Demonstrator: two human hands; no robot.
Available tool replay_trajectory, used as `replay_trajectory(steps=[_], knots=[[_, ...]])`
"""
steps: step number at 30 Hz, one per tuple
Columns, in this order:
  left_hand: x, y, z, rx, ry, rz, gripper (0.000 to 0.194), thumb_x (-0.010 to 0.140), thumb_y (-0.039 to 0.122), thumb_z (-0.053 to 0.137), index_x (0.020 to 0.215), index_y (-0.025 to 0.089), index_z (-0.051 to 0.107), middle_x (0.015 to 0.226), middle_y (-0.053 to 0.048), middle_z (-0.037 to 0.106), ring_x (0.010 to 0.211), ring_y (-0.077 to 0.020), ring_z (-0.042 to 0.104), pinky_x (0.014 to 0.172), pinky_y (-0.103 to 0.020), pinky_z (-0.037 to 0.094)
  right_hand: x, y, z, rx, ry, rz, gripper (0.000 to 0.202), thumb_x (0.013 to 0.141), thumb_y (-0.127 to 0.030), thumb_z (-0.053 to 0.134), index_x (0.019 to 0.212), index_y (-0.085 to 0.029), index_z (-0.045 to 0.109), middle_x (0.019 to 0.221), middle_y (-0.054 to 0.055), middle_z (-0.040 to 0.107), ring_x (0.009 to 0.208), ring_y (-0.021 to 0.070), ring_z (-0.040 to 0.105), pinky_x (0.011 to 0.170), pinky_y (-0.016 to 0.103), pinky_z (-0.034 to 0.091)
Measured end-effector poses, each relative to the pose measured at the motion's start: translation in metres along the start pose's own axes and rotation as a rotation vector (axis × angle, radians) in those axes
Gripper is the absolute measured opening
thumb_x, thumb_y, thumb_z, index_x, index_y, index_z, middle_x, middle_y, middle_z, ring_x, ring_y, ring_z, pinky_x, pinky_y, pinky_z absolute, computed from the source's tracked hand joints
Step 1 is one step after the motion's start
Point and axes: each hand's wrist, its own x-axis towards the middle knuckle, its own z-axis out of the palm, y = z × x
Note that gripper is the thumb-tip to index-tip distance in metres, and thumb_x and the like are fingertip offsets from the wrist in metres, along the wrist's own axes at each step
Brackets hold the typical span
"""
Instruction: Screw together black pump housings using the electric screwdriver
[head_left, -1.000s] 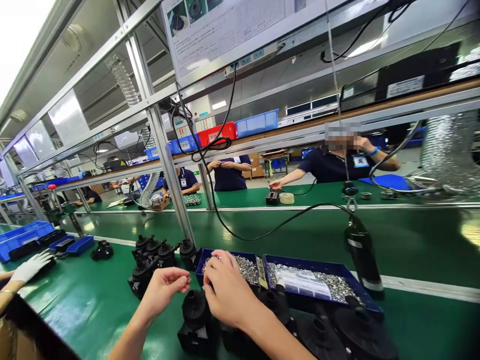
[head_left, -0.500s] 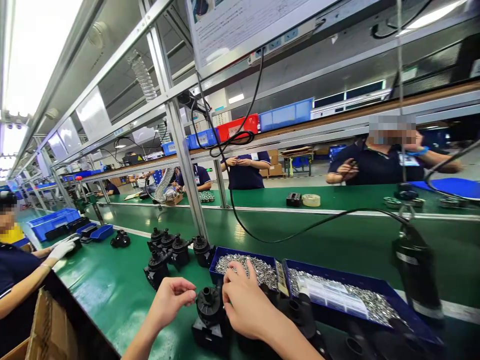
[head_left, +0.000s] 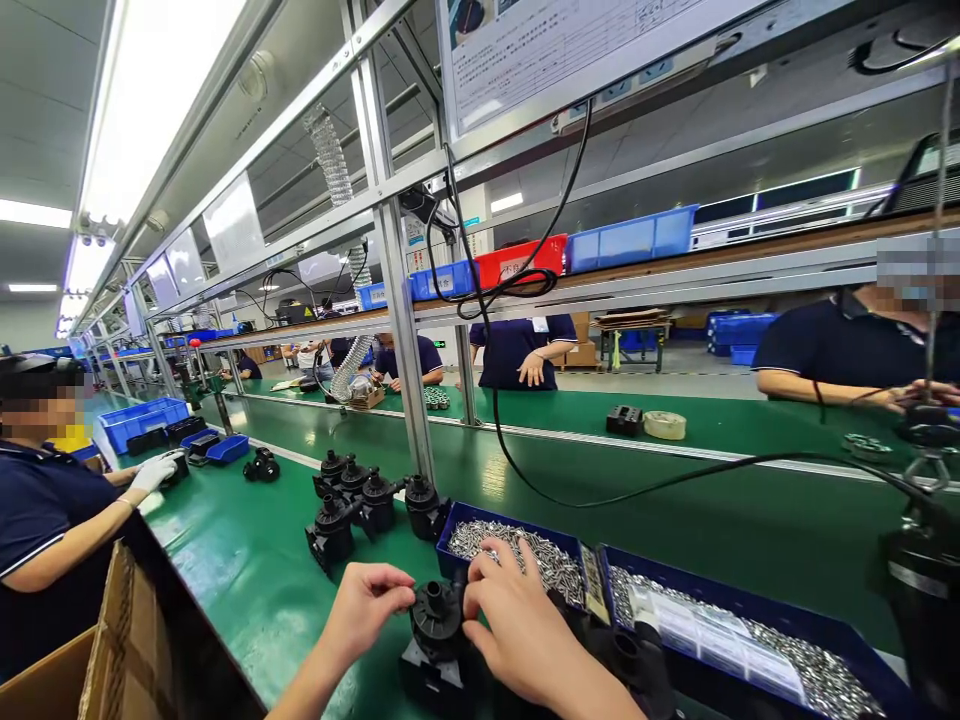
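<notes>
In the head view a black plastic pump [head_left: 436, 625] stands upright on the green bench between my hands, its round top with a short spout facing up. My left hand [head_left: 367, 608] is at its left edge, thumb and forefinger pinched together; whatever is between the tips is too small to make out. My right hand [head_left: 517, 615] lies along the pump's right side, thumb and forefinger curled in at its rim and the other fingers raised. What those fingertips hold is hidden. Just behind my right hand is a blue bin of small metal screws [head_left: 551, 565].
A second blue bin [head_left: 847, 625] of small metal parts stands to the right, a clear sleeve on it. Several black pumps [head_left: 375, 500] stand behind left. A black hanging tool [head_left: 926, 600] is at right, a cardboard box [head_left: 124, 640] at lower left. A gloved co-worker [head_left: 45, 500] works at left.
My view has turned left, so everything sits further right in it. Both hands stay at the pump with nearly the same grip. Across the bench, the co-worker at right has lowered a raised arm.
</notes>
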Motion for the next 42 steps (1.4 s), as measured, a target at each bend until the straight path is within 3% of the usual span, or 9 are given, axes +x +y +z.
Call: replay_trajectory(steps=[9,13,15,19,22,30,33,37,42], knots=[[0.002,-0.009,-0.001,-0.139,0.044,-0.062,0.063,0.052,0.065,0.099,0.083,0.013,0.082,0.072,-0.010,0.078,0.059,-0.0175,0.064,0.062,-0.030,0.052,0.001,0.006,-0.006,0.138,-0.032,0.029,0.015,0.087,-0.010,0.073,0.081,-0.023,0.077,0.110,0.007,0.072,0.143,0.0426,0.050,0.126,0.078,0.016],[-0.004,0.000,-0.004,-0.174,0.039,-0.061,0.056,0.059,0.056,0.098,0.089,0.012,0.081,0.071,-0.008,0.077,0.057,-0.0146,0.064,0.058,-0.025,0.051,0.003,-0.005,-0.020,0.249,0.054,-0.026,0.015,0.099,-0.016,0.066,0.095,-0.024,0.078,0.117,0.009,0.070,0.144,0.0386,0.046,0.126,0.071,0.027],[-0.013,0.006,-0.003,-0.206,-0.078,-0.082,0.055,0.061,0.040,0.097,0.105,0.011,0.081,0.065,-0.005,0.074,0.051,-0.0138,0.062,0.052,-0.023,0.048,0.003,-0.016,-0.025,0.329,0.063,-0.099,0.015,0.102,-0.020,0.066,0.104,-0.025,0.079,0.122,0.010,0.068,0.145,0.0370,0.044,0.125,0.064,0.035],[-0.030,0.011,0.000,-0.343,-0.432,-0.193,0.096,0.053,0.010,0.091,0.145,0.016,0.062,0.056,0.005,0.070,0.042,-0.0141,0.060,0.044,-0.020,0.050,-0.001,-0.036,-0.024,0.442,-0.047,-0.292,0.021,0.096,-0.016,0.075,0.107,-0.031,0.084,0.131,0.009,0.063,0.148,0.0350,0.039,0.125,0.055,0.037],[-0.032,0.012,0.001,-0.399,-0.470,-0.221,0.110,0.048,0.003,0.091,0.151,0.018,0.055,0.056,0.006,0.071,0.039,-0.0138,0.058,0.041,-0.019,0.051,-0.006,-0.041,-0.017,0.483,-0.057,-0.328,0.022,0.093,-0.014,0.078,0.102,-0.032,0.086,0.139,0.006,0.060,0.153,0.0355,0.031,0.126,0.052,0.037],[-0.043,0.030,0.006,-0.333,-0.535,-0.261,0.122,0.051,0.003,0.091,0.163,0.015,0.043,0.060,0.001,0.074,0.043,-0.0116,0.058,0.046,-0.017,0.051,-0.012,-0.039,-0.016,0.557,-0.093,-0.268,0.015,0.092,-0.014,0.081,0.089,-0.029,0.080,0.130,0.002,0.061,0.153,0.0312,0.036,0.131,0.052,0.029],[-0.046,0.030,0.005,-0.337,-0.466,-0.245,0.107,0.054,0.015,0.100,0.152,0.015,0.057,0.062,0.000,0.075,0.047,-0.0134,0.061,0.050,-0.021,0.051,-0.012,-0.035,-0.016,0.487,-0.029,-0.279,0.014,0.095,-0.013,0.075,0.092,-0.026,0.074,0.131,0.004,0.060,0.153,0.0326,0.036,0.131,0.058,0.030],[-0.043,0.020,-0.013,-0.296,-0.174,-0.153,0.076,0.068,0.045,0.101,0.130,0.013,0.073,0.089,-0.011,0.082,0.072,-0.0170,0.073,0.072,-0.027,0.058,-0.011,-0.020,-0.009,0.218,0.163,-0.337,0.011,0.105,-0.019,0.062,0.099,-0.024,0.070,0.140,0.008,0.059,0.153,0.0381,0.037,0.128,0.077,0.021],[-0.034,0.009,-0.032,-0.176,0.049,-0.143,0.085,0.059,0.058,0.102,0.127,0.015,0.075,0.100,-0.015,0.084,0.094,-0.0234,0.076,0.093,-0.033,0.057,-0.009,-0.009,0.003,-0.050,0.161,-0.488,0.013,0.101,-0.019,0.065,0.090,-0.019,0.071,0.141,0.014,0.061,0.149,0.0411,0.045,0.126,0.079,0.027]])
